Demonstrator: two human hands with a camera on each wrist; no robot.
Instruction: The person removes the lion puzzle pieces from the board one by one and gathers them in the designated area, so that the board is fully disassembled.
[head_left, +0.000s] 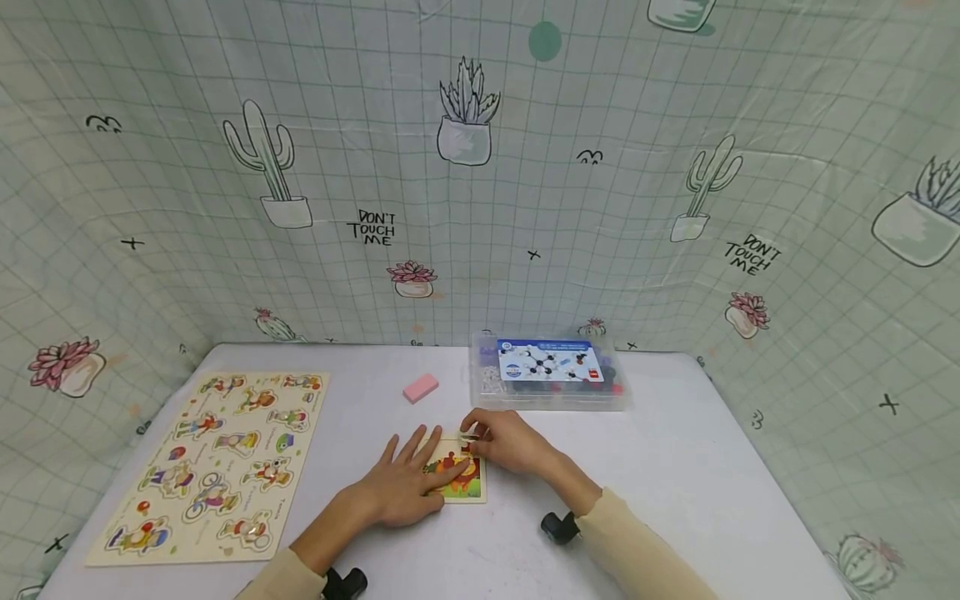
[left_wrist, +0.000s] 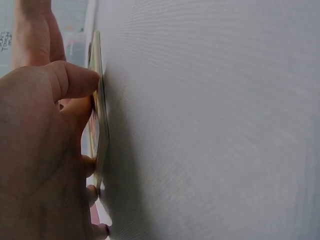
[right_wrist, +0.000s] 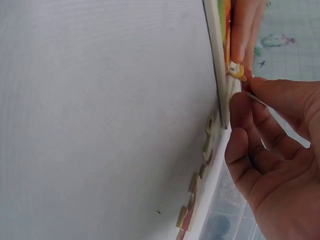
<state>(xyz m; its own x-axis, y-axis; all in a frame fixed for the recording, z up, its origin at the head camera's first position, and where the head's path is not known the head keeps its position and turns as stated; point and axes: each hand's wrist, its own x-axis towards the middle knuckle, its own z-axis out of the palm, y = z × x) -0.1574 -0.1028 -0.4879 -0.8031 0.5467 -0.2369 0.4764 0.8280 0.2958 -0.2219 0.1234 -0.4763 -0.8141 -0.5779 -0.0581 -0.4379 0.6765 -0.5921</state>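
Beneath our left hand (head_left: 401, 490) lies a small puzzle board (head_left: 474, 487), its right edge and near right corner in sight while the palm and fingers hide most of its left side. Our left fingers are straight and spread across it. Our right hand (head_left: 512, 442) pinches a small puzzle piece (head_left: 468, 437) between thumb and forefinger at the board's far right corner.

To the right of our right forearm the white table (head_left: 682, 467) stretches to its edge; to the left of our left hand a strip of it separates us from a larger board (head_left: 288, 492). Just beyond our right hand sits a plastic box (head_left: 549, 400), and beyond our left fingertips a pink block (head_left: 421, 388).

The printed picture has its green ground toward us, with the orange figure rising away. With so much covered, we cannot tell the board's long axis, nor which way the pinched piece points.

Our left wrist view shows the board edge-on, the thumb against its near edge. Only our right wrist view shows loose pieces (right_wrist: 194, 185) on the table, past the board's corner beside our right fingers.
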